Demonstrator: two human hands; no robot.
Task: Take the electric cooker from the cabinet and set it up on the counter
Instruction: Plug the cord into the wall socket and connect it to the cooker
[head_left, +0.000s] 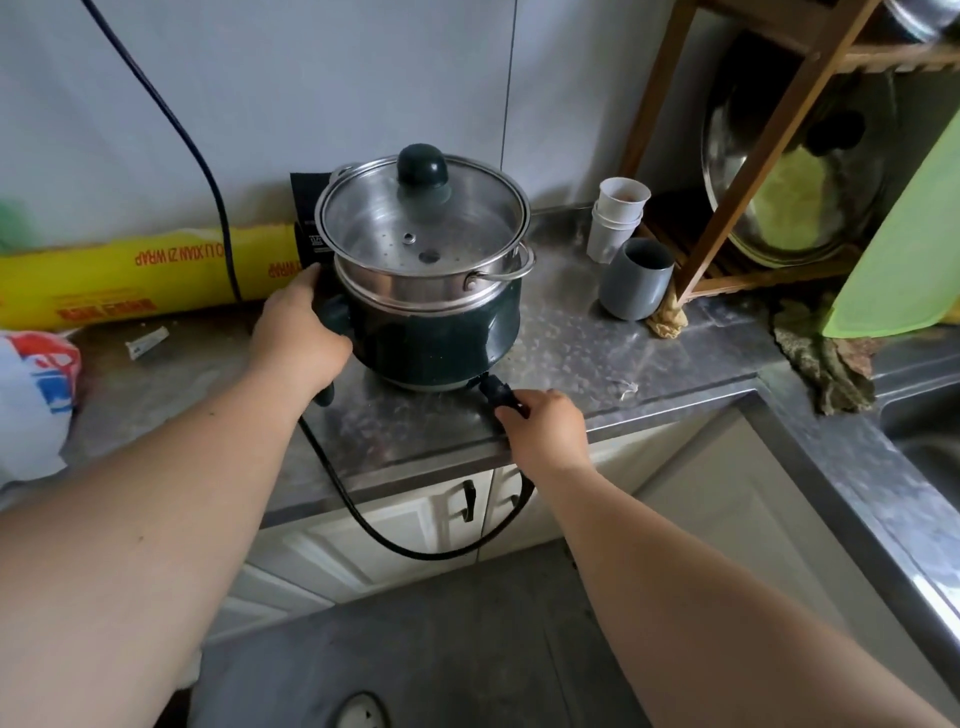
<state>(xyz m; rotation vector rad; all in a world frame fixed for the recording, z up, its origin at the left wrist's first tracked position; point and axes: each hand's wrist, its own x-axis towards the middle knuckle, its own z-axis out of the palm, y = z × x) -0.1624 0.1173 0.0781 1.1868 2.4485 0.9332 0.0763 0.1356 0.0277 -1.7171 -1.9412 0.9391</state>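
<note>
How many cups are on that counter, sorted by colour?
White paper cups, stacked beside the cooker: 3 as far as the rims show
Grey cup: 1
Total: 4

The cooker (423, 291) stands on the counter (571, 338), and the widest bare stretch lies to its right and front. Further right of the cooker, a grey cup (636, 280) and stacked paper cups (618, 215) stand before a wooden rack (748, 156). Left of the cooker, a yellow wrap box (145, 275) lines the wall, and a black cable (171, 119) hangs down there. In front of the cooker, a power cord (374, 530) loops below the counter edge, across the cabinet doors (415, 519).
</note>
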